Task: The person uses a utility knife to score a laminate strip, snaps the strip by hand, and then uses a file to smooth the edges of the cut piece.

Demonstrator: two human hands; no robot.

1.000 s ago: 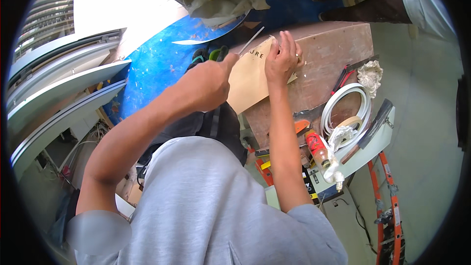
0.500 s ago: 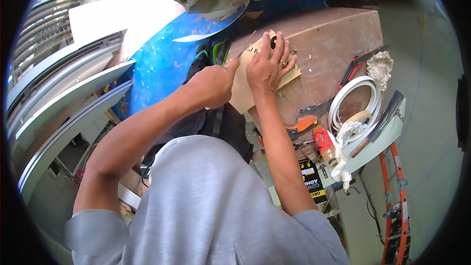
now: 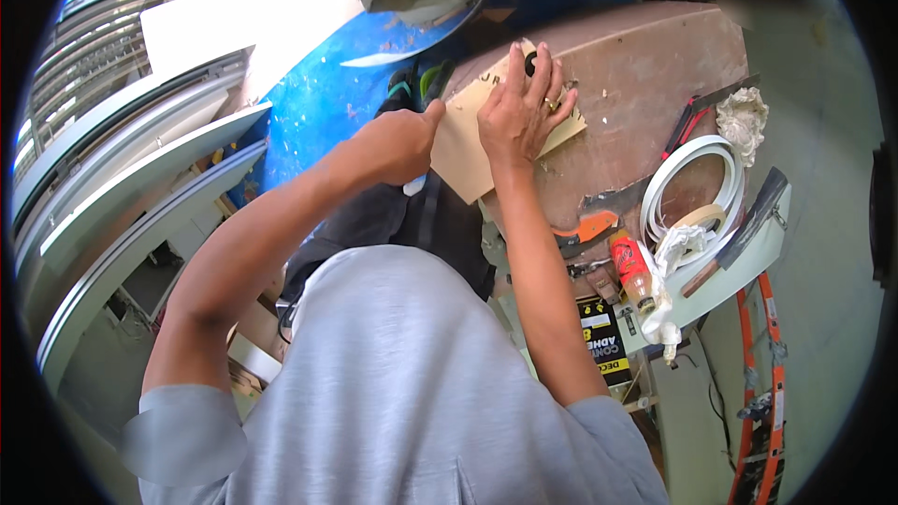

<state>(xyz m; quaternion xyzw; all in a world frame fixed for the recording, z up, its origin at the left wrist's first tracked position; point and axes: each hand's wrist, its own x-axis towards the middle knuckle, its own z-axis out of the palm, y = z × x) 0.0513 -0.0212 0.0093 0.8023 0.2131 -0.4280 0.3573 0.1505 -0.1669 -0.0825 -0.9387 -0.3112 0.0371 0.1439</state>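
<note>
Brown wooden surface (image 3: 669, 61) supports a flat tan sheet (image 3: 458, 151). Right hand (image 3: 522, 120), fingers spread wide, presumably steadies it; left hand (image 3: 400, 144) curls around a white-ended handle (image 3: 414, 185).

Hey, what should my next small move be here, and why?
Probably press your right hand down firmly: it lies spread on the tan sheet, whose near corner juts past the brown table, while your left hand, closed on a pale handle, is at the sheet's left side.
</note>
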